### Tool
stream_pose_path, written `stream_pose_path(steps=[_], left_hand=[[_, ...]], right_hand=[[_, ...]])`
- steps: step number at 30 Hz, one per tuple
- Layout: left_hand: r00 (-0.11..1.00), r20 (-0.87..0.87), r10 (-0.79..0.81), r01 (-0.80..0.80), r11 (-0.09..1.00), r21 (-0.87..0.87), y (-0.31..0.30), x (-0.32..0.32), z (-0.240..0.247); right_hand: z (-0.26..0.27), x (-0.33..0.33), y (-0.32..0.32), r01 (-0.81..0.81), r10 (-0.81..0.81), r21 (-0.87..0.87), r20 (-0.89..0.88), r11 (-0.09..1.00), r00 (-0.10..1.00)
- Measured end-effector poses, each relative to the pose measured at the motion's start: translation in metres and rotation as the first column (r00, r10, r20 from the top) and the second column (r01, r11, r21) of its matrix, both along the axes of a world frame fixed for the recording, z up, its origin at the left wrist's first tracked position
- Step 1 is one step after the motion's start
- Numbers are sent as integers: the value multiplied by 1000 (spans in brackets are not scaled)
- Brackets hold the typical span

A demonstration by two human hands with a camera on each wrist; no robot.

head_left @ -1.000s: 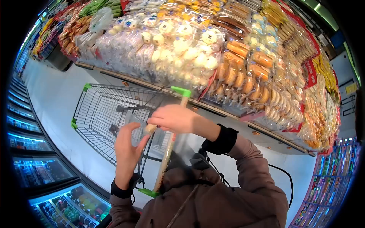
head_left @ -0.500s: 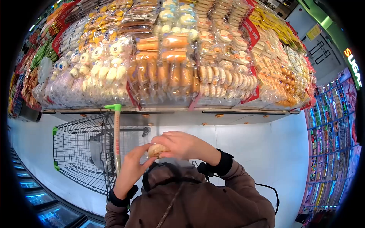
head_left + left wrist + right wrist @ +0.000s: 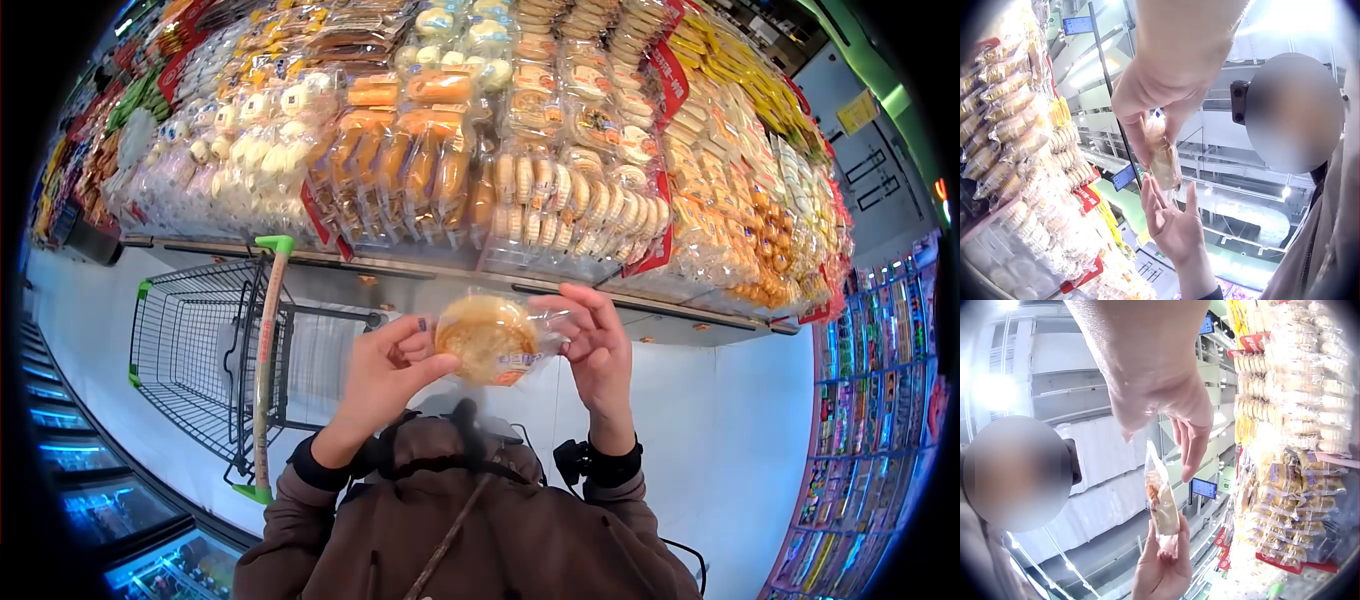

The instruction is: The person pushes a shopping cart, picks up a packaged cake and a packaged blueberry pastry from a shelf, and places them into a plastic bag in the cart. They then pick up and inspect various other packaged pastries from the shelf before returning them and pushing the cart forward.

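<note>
A round, flat golden pastry in a clear wrapper (image 3: 487, 340) faces up in the head view. My left hand (image 3: 390, 375) pinches its left edge, thumb on the near face. Beside the wrapper's right edge, my right hand (image 3: 600, 355) has its fingers spread and holds nothing. The left wrist view shows the package (image 3: 1163, 156) edge-on below my left hand (image 3: 1160, 81), with the right palm (image 3: 1175, 231) beyond it. In the right wrist view, a gap separates my right fingers (image 3: 1192, 447) from the package (image 3: 1163, 509).
A shopping cart (image 3: 195, 350) with a green-ended handle stands at the left. Beyond my hands runs a long display of wrapped breads and pastries (image 3: 570, 205). Lit freezers (image 3: 105, 505) are at the lower left, packed shelves (image 3: 870, 400) at the right.
My right hand has let go of the package and moved right, its fingers spreading. The package has turned its broad face to the head camera. The view has swung right from the cart.
</note>
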State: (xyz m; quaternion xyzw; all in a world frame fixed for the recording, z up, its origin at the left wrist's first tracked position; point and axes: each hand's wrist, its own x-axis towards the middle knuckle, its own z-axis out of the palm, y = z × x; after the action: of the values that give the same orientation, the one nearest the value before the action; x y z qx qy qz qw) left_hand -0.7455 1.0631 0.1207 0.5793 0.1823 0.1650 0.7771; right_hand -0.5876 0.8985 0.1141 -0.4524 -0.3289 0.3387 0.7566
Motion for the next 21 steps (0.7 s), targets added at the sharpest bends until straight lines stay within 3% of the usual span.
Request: stream_pose_path(steps=[1, 2, 5, 9, 13, 16, 21], left_hand=[[1000, -1, -4, 4, 999, -34, -2, 4, 2], [1000, -4, -1, 1, 1000, 7, -3, 8, -5], [999, -31, -23, 24, 1000, 10, -9, 20, -16], [992, -42, -117, 114, 991, -74, -15, 27, -16], [985, -15, -174, 169, 972, -162, -18, 24, -26], [952, -126, -279, 282, 959, 12, -12, 17, -32], [941, 6, -338, 338, 940, -56, -16, 11, -17]], right_hand=[[0, -3, -6, -22, 21, -20, -42, 1000, 999], [-4, -3, -10, -81, 85, 66, -68, 995, 994], [-5, -15, -16, 88, -78, -97, 96, 991, 992], [-23, -9, -27, 143, -156, -172, -63, 975, 986], [-22, -10, -33, 131, -144, -170, -70, 977, 987], [-27, -9, -39, 132, -145, -129, -94, 983, 985], [-13, -19, -39, 163, -177, -178, -66, 970, 982]])
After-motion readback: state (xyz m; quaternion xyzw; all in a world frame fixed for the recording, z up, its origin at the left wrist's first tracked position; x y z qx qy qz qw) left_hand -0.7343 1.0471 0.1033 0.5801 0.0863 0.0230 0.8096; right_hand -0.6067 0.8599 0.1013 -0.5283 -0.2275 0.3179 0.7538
